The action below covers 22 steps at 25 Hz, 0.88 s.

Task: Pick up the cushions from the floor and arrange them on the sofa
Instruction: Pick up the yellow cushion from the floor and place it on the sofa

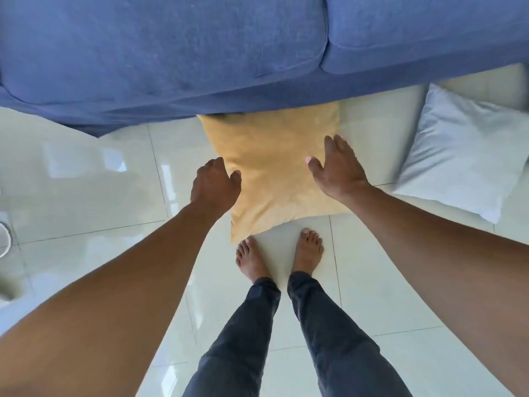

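Yellow cushion (pixel 274 170) lies flat on the tiled floor (pixel 86 202), its far edge tucked vs the front of the blue sofa (pixel 171 53), near corner just by my bare feet (pixel 252 259). My left hand (pixel 214 186) is over the cushion's left edge, fingers curled in w/ thumb near the fabric; can't tell if it's touching yet. My right hand (pixel 336 167) is above the cushion's right side, palm down, fingers spread apart, nothing gripped. White cushion (pixel 463 156) sits on the floor further right, apart from the yellow one, near the sofa's front. Sofa seat has no cushions on the part I see. Dark trousers (pixel 286 339) below, legs straight.
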Motion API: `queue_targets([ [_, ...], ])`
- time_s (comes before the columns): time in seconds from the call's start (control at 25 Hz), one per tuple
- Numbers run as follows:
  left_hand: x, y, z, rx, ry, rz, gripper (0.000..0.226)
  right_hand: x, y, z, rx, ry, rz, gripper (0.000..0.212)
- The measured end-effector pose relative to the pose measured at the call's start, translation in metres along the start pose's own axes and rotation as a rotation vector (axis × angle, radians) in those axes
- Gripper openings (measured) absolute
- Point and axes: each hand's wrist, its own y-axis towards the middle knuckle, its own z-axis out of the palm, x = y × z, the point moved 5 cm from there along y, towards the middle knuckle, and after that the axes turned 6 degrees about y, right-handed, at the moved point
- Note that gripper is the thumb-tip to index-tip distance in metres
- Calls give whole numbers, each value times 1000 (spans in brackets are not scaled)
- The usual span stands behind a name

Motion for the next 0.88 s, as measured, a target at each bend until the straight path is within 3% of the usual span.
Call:
queue_targets([
  [0.24,32,102,89,42,-239,-270,56,-72,110,66,-81,204,175,74],
  [0.4,60,145,128,85,-837,-519,61,-120,162,76,-196,522,472,85],
  [0.48,63,154,146,138,-980,-491,57,-132,165,85,-159,679,595,97],
  [0.72,72,128,158,224,-986,-508,85,-128,129,75,-99,676,565,97],
  [0.88,63,54,116,252,-891,-557,58,-110,65,47,-63,658,582,90],
])
